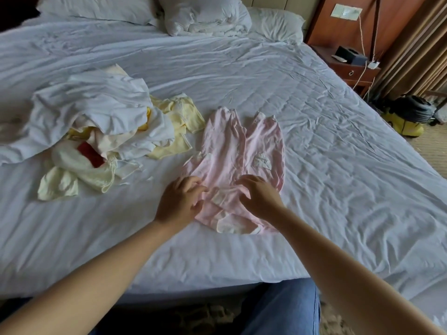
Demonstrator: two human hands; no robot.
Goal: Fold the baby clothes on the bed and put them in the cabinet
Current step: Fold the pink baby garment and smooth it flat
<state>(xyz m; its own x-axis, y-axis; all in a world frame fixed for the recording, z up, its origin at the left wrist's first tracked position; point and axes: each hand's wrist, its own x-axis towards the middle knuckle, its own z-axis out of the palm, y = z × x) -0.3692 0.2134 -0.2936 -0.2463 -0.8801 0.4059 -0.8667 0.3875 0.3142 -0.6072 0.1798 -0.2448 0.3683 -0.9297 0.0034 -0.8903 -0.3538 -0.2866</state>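
Two hands on the one garment here. Closest to the camera is a knee in blue jeans (283, 308) right up against the edge of the bed (338, 131), with both bare forearms reaching out over the white sheet. The left hand (180, 199) has its fingers curled and is pinching the near left edge of the pink romper (225, 151). The right hand (260, 197) sits just beside it, fingers curled down into the same cloth, and the fabric is bunched up in the small gap between them. The romper lies mostly flat mid-bed, legs pointing away, white cuffs showing at the near end.

Left of it, a pale yellow baby top (180, 119) touches a messy pile of white and yellow clothes (96, 117) with something red poking out. Further back, rumpled white pillows (205, 15) at the headboard. Off to the far right, a wooden nightstand (355, 71) with a black box on top, and a yellow vacuum (408, 117) on the floor
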